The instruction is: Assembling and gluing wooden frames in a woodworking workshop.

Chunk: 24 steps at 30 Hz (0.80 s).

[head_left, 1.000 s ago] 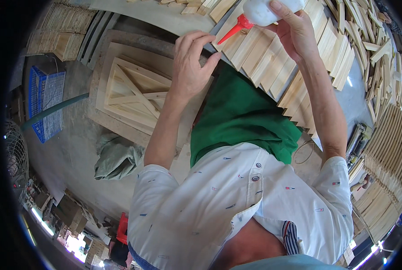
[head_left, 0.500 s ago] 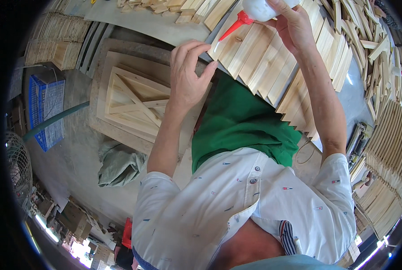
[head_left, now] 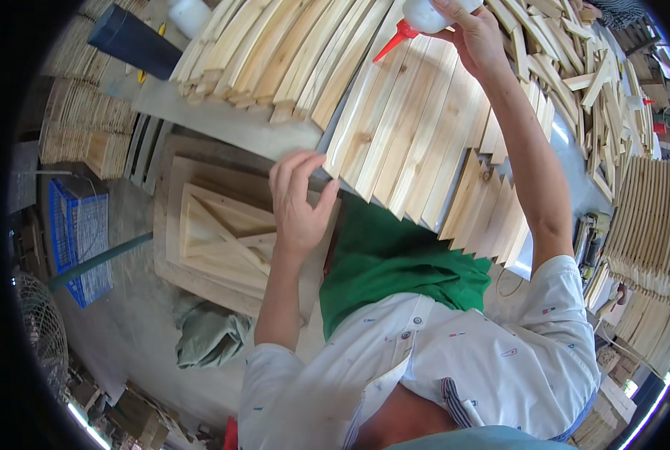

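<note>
White bottle [head_left: 432,15] in the right hand's [head_left: 476,37] closed grip, red nozzle [head_left: 396,40] just left of it above wooden slats [head_left: 425,101], left hand [head_left: 299,206] half-open, seemingly gripping nothing, at a slat's end [head_left: 341,166], risking a flooded or smeared bead [head_left: 335,155] from overhard squeezing or a stray touch.
</note>
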{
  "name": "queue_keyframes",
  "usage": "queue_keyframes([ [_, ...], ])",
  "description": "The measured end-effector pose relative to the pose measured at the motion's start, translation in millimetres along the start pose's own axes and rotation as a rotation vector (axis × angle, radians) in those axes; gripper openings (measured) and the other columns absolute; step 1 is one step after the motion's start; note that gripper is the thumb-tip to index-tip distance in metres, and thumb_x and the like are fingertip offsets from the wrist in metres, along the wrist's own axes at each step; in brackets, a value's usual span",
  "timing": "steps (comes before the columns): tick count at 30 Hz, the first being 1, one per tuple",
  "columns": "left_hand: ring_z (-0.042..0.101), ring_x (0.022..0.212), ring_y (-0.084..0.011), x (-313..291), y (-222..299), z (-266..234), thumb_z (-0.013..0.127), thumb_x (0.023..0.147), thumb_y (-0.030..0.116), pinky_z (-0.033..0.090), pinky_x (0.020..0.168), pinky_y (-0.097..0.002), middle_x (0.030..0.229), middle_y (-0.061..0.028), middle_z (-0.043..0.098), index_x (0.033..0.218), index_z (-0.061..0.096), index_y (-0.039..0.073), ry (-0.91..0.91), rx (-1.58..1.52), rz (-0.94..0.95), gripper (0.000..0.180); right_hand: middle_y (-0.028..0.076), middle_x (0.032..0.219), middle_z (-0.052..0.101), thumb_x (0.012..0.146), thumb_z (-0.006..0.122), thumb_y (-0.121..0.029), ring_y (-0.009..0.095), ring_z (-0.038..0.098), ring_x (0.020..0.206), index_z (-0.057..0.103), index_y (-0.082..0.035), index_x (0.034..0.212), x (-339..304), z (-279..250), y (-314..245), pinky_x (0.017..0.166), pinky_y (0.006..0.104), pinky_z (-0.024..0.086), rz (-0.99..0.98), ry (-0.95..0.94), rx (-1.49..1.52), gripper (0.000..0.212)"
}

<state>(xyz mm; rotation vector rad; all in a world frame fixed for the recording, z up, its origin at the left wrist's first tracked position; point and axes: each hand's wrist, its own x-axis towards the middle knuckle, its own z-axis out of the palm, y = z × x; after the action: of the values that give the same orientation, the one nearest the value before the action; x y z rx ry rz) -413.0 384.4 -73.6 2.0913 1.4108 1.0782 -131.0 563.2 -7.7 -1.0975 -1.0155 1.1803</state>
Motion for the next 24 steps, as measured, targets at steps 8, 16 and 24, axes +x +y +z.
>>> queue_keyframes([
  [8,0.048,0.115,-0.0306,-1,2,-2,0.073,0.074,0.004,0.037,0.100,-0.0416,0.117,-0.0100,0.055,0.114,0.058,0.006,-0.040,0.018,-0.051,0.042,0.008,0.100,0.067,0.085,0.067,-0.012,0.023,0.068,0.089,0.058,-0.002,0.117,58,-20,-7,0.074,0.0377,0.059,-0.153,0.065,-0.061,0.035],
  [16,0.048,0.116,-0.0302,-3,6,-1,0.073,0.074,0.004,0.037,0.100,-0.0415,0.118,-0.0099,0.055,0.113,0.058,0.005,-0.045,0.013,-0.055,0.042,0.009,0.101,0.066,0.084,0.067,-0.013,0.023,0.068,0.089,0.057,-0.003,0.116,78,-27,-12,0.073,0.0369,0.058,-0.272,0.228,-0.099,0.035],
  [24,0.046,0.115,-0.0342,1,4,-5,0.072,0.078,0.012,0.036,0.099,-0.0446,0.120,-0.0139,0.053,0.124,0.052,0.003,-0.013,-0.050,-0.043,0.051,0.011,0.109,0.064,0.086,0.067,-0.021,0.025,0.065,0.098,0.054,-0.002,0.119,-10,-27,-30,0.078,0.0399,0.057,-0.039,0.163,0.107,0.040],
])
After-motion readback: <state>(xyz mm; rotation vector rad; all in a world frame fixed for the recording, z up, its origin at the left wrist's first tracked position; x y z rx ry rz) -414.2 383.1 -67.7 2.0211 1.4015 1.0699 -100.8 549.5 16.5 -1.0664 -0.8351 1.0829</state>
